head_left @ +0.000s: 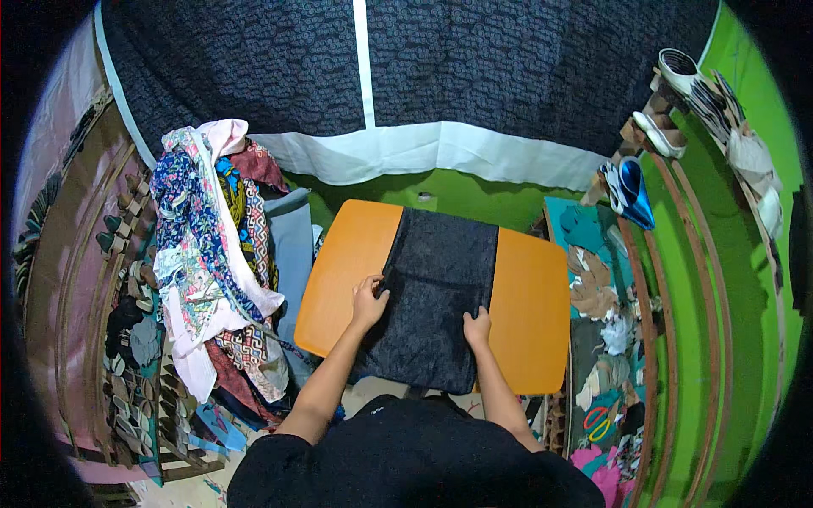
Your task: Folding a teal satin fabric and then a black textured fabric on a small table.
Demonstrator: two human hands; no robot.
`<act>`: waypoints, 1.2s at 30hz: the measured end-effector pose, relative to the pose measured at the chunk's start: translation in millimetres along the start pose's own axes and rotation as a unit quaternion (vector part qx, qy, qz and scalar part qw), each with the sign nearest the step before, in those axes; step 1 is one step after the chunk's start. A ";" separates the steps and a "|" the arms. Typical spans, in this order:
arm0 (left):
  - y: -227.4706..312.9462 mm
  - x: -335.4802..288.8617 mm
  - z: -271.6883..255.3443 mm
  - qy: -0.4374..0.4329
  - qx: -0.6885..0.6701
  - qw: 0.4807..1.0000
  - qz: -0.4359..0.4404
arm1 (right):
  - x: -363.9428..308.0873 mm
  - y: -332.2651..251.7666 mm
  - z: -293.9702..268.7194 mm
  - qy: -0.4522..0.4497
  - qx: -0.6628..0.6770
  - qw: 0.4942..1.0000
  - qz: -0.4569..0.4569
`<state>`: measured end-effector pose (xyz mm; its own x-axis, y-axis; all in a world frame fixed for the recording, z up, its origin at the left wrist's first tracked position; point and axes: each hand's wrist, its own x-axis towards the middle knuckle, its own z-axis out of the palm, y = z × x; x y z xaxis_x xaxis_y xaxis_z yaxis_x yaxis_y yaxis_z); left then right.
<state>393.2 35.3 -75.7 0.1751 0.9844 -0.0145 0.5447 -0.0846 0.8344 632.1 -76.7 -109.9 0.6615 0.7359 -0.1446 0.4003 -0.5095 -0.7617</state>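
A folded length of black cloth [430, 292] lies across the middle of an orange tabletop [529, 292], running from the far edge down over the near edge toward me. A crease crosses it at mid-length. My left hand [369, 303] is closed on the cloth's left edge. Slightly nearer to me, my right hand [477, 327] pinches the right edge, with the thumb on top. Some of the fingertips of both hands are hidden in or under the fabric.
Left of the table hangs a tall heap of patterned fabrics [212, 262]. Racks of shoes [131, 398] line the left side. On the right, a low surface carries fabric scraps [593, 284] and scissors [600, 423]. A dark curtain [474, 76] with white trim hangs behind.
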 end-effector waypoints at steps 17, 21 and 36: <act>117.1 42.1 -24.6 -0.490 0.155 0.834 0.202 | -21.5 -136.0 -94.2 -0.338 0.348 0.858 -0.168; 105.9 64.8 -49.9 -0.475 0.153 0.856 0.131 | -17.5 -158.0 -113.0 -0.307 0.341 0.877 -0.145; 133.9 197.3 -4.8 0.122 0.129 0.969 0.171 | 243.0 -105.9 -17.6 0.025 0.205 0.977 -0.060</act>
<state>496.7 218.9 35.8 0.1992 0.8969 0.3948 0.6812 -0.4164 0.6021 761.6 148.1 -53.3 0.6592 0.7518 -0.0163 0.1954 -0.1922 -0.9617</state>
